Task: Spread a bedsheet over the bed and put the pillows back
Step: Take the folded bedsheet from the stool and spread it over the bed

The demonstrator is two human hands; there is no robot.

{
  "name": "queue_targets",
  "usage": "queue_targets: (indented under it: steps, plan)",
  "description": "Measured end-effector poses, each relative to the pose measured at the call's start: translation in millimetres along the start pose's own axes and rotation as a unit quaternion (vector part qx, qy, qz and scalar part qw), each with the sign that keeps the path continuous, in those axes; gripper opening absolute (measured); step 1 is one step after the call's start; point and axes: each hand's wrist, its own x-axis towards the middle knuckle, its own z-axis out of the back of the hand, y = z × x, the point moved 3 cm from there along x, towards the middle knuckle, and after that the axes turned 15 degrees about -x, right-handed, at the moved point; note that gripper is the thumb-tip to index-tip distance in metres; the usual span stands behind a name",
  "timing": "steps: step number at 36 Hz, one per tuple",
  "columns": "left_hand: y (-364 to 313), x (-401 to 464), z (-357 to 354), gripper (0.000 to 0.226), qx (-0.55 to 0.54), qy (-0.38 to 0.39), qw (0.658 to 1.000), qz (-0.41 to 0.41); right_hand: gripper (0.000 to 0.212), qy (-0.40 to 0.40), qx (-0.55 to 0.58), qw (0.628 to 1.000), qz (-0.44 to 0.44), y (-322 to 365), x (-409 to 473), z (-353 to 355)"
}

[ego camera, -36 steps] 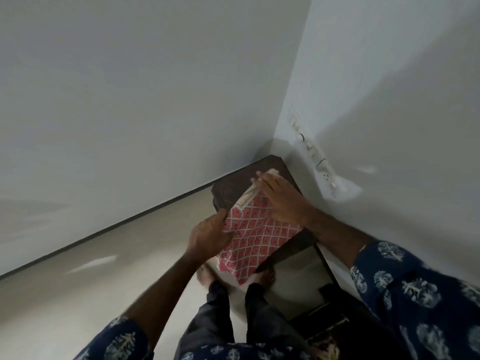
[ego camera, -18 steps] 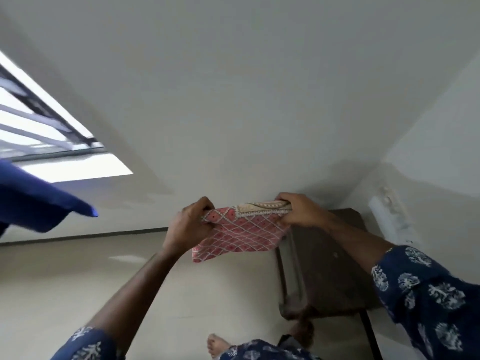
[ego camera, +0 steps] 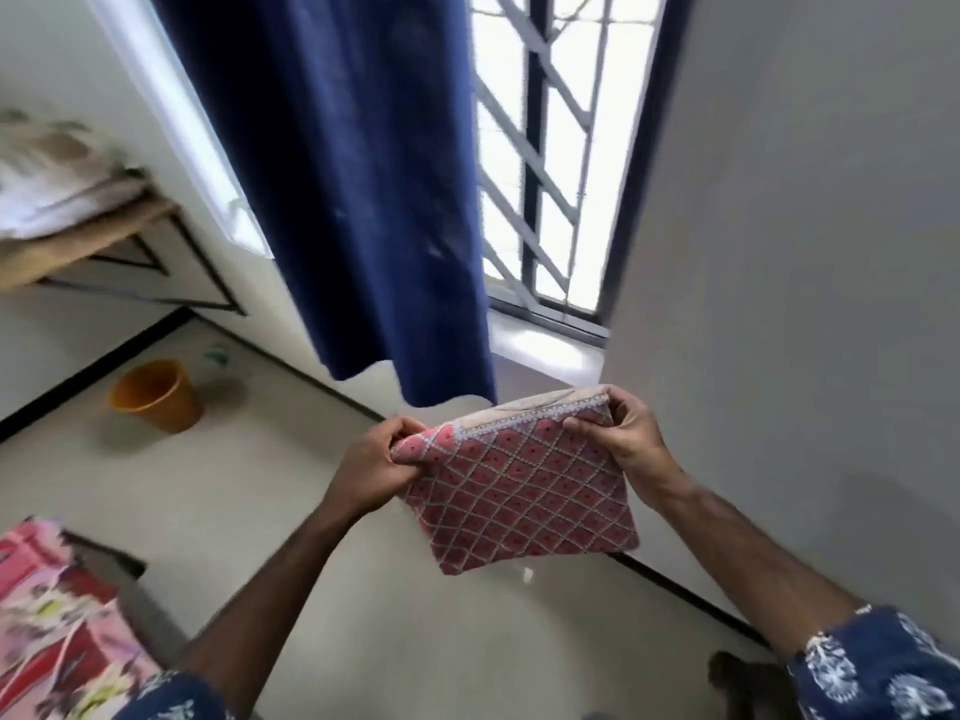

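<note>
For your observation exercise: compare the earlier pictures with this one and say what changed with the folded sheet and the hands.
The folded sheet was lifted off the dark corner table and carried away; it now hangs in the air before the curtain and window. The view swung round with it. The right hand, which lay flat on top, now grips its upper corner. The left hand kept its grip; the sheet stayed folded.

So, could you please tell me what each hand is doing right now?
Left hand: grips the folded bedsheet.
Right hand: grips its opposite top corner.
</note>
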Motion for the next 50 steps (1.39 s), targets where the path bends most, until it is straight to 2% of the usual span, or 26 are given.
queue_targets:
  steps: [5, 8, 10, 14, 17, 20, 22, 26, 28, 30, 33, 38, 43, 45, 47, 50]
  plan:
    - [29.0, 2.9, 65.6, 0.058, 0.118, 0.013, 0.993, -0.023, 0.044, 0.144, -0.079, 0.984, 0.063, 55.0, 47.1, -110.9]
    - [43.5, 7.4, 84.8, 0.069, 0.087, -0.004, 0.996, 0.003, 0.04, 0.209, -0.119, 0.965, 0.104, 79.4, 70.6, -182.3]
    - [54.4, 8.7, 107.9, 0.064, 0.045, -0.051, 0.998, 0.014, 0.038, 0.249, -0.138, 0.949, 0.137, 94.1, 86.6, -230.0]
    - [75.3, 4.1, 180.4, 0.048, 0.04, -0.173, 0.984, 0.004, 0.039, 0.326, -0.146, 0.913, 0.196, 120.9, 127.7, -315.0]
    - [84.2, 0.7, 233.7, 0.028, 0.035, -0.239, 0.97, 0.028, 0.044, 0.42, -0.185, 0.86, 0.225, 139.6, 169.0, -373.1]
    - [91.2, -5.9, 282.8, 0.023, 0.012, -0.302, 0.953, 0.034, 0.063, 0.518, -0.248, 0.774, 0.267, 150.2, 211.9, -430.8]
    - [96.9, -11.6, 308.6, 0.022, -0.018, -0.348, 0.937, 0.037, 0.066, 0.556, -0.263, 0.737, 0.279, 153.0, 232.1, -466.7]
    - [134.8, -23.2, 341.9, 0.032, -0.074, -0.424, 0.9, 0.063, 0.036, 0.536, -0.309, 0.709, 0.339, 164.0, 254.4, -544.4]
    - [159.5, -27.6, 362.8, 0.035, -0.102, -0.458, 0.878, 0.088, 0.031, 0.526, -0.343, 0.682, 0.374, 173.7, 258.3, -587.2]
    - [189.5, -31.1, 389.7, 0.047, -0.121, -0.486, 0.858, 0.115, 0.039, 0.522, -0.37, 0.655, 0.403, 182.1, 261.6, -630.4]
    - [233.7, -33.6, 439.3, 0.072, -0.13, -0.499, 0.846, 0.136, 0.058, 0.501, -0.39, 0.624, 0.455, 191.9, 270.2, -697.3]
    - [266.7, -31.6, 530.3, 0.049, -0.17, -0.495, 0.844, 0.119, 0.068, 0.495, -0.408, 0.584, 0.498, 212.5, 287.4, -808.0]
    - [298.2, -23.2, 634.9, 0.049, -0.161, -0.507, 0.843, 0.087, 0.05, 0.476, -0.435, 0.489, 0.587, 246.0, 293.7, -911.5]
    - [309.6, -18.3, 673.0, 0.046, -0.131, -0.525, 0.838, 0.072, 0.045, 0.472, -0.434, 0.481, 0.598, 258.0, 301.8, -946.7]
    - [320.5, -8.6, 707.4, 0.037, -0.125, -0.547, 0.826, 0.056, 0.041, 0.475, -0.445, 0.487, 0.582, 268.1, 316.8, -980.4]
    - [335.8, 9.2, 759.1, 0.036, -0.126, -0.555, 0.821, 0.047, 0.053, 0.524, -0.477, 0.482, 0.516, 277.0, 351.8, -1034.5]
